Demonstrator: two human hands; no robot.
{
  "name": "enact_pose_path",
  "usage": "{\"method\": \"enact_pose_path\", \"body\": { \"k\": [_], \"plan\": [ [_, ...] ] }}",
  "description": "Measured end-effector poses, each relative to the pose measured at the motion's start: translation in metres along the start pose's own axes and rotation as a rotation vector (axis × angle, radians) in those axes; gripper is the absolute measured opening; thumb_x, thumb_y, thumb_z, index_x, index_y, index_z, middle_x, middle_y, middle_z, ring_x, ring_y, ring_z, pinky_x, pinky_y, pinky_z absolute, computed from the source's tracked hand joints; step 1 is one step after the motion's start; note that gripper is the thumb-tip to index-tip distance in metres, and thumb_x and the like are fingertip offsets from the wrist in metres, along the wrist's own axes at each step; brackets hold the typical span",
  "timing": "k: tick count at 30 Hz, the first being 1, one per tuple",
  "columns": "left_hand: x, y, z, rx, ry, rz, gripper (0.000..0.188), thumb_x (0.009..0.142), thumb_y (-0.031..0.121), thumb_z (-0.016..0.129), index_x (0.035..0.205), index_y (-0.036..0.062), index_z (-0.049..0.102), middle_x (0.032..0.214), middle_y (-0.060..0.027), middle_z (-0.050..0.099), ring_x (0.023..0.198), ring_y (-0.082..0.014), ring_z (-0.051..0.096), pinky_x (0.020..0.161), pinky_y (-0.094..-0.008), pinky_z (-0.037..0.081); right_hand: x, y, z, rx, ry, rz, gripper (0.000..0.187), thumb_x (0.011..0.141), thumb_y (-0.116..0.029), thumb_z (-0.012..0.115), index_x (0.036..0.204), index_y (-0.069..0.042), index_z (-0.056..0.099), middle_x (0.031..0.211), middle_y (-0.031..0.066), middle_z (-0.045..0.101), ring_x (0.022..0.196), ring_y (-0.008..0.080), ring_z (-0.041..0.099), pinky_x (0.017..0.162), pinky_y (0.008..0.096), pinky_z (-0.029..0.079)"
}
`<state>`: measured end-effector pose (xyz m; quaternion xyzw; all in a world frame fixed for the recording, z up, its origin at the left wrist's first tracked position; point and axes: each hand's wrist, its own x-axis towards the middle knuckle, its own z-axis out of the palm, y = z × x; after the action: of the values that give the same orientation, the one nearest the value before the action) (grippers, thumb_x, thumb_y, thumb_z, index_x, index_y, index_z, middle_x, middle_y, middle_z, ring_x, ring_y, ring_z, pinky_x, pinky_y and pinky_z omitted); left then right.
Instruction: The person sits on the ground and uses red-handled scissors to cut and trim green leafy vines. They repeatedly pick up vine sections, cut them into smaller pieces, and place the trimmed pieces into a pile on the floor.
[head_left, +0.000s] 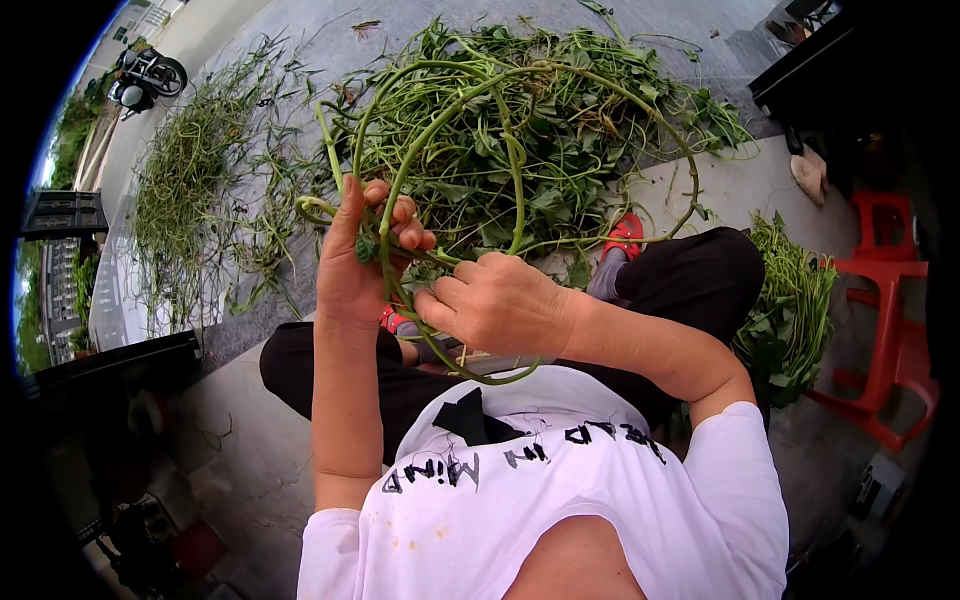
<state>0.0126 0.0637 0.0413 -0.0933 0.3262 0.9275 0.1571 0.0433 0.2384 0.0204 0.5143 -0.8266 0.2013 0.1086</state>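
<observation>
My left hand is raised, its fingers wrapped round long green leafy vine stems. The stems loop high over the ground in a wide arc and come back down on the right. Just right of it and lower, my right hand is closed, thumb and forefinger pinching at a stem close to the left hand. One stem end curves below my right hand, over my lap. Beyond both hands lies a large heap of leafy green vines, partly behind the held loops.
A looser pile of thin stems spreads at the far left. A bundle of green stems lies right of my knee, beside red plastic stools. My red shoe is at the heap's near edge. A motorcycle stands farther off.
</observation>
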Motion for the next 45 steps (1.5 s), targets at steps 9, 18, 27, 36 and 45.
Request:
{"method": "enact_pose_path", "body": {
  "k": [9, 18, 27, 36, 45],
  "plan": [
    [-0.089, 0.106, -0.012, 0.325, -0.231, 0.556, 0.017, 0.09, 0.005, 0.051, 0.085, 0.0125, 0.037, 0.059, 0.0048, 0.037, 0.04, -0.004, 0.033, 0.048, -0.021, 0.03, -0.022, 0.085, -0.076, -0.02, 0.867, 0.233, 0.015, 0.081, -0.008, 0.066, 0.096, -0.006, 0.066, 0.086, 0.0049, 0.063, 0.077, 0.0206, 0.058, 0.068, 0.0295, 0.049],
    [-0.159, 0.098, 0.024, 0.591, -0.28, 0.86, 0.021, 0.078, 0.001, 0.052, 0.08, 0.0106, 0.033, 0.049, 0.0039, 0.042, 0.033, -0.001, 0.039, 0.036, -0.0157, 0.029, 0.031, 0.151, 0.099, 0.038, 0.148, 0.514, 0.062, 0.082, -0.027, 0.066, 0.136, -0.012, 0.039, 0.134, 0.0094, 0.041, 0.126, 0.0278, 0.037, 0.105, 0.0395, 0.034],
    [-0.146, 0.11, -0.017, 0.566, 0.075, 0.851, 0.019, 0.081, -0.003, 0.048, 0.077, 0.0106, 0.036, 0.054, 0.0042, 0.03, 0.037, -0.0044, 0.026, 0.043, -0.0218, 0.023, -0.035, 0.167, 0.153, 0.406, 0.02, 0.743, 0.038, 0.093, -0.043, 0.051, 0.087, -0.005, 0.059, 0.076, 0.0132, 0.06, 0.075, 0.0326, 0.057, 0.07, 0.0419, 0.046],
    [-0.068, 0.135, -0.071, 0.077, -0.118, 0.642, 0.006, 0.092, 0.005, 0.05, 0.089, 0.009, 0.054, 0.058, 0.0038, 0.034, 0.042, -0.006, 0.029, 0.045, -0.0232, 0.026, 0.087, 0.151, -0.171, 0.214, 1.194, 0.355, 0.037, 0.093, -0.031, 0.059, 0.069, -0.003, 0.056, 0.056, -0.0071, 0.039, 0.055, 0.0051, 0.032, 0.047, 0.0273, 0.027],
    [-0.063, 0.13, -0.075, 0.181, 0.118, 0.706, 0.019, 0.094, 0.008, 0.052, 0.076, 0.0117, 0.048, 0.057, 0.0039, 0.032, 0.042, -0.0064, 0.026, 0.043, -0.0217, 0.025, 0.002, 0.185, -0.027, 0.045, 0.053, 0.757, 0.043, 0.095, -0.044, 0.048, 0.08, -0.005, 0.058, 0.069, 0.0119, 0.06, 0.067, 0.0267, 0.06, 0.063, 0.0412, 0.048]
  ]
}}
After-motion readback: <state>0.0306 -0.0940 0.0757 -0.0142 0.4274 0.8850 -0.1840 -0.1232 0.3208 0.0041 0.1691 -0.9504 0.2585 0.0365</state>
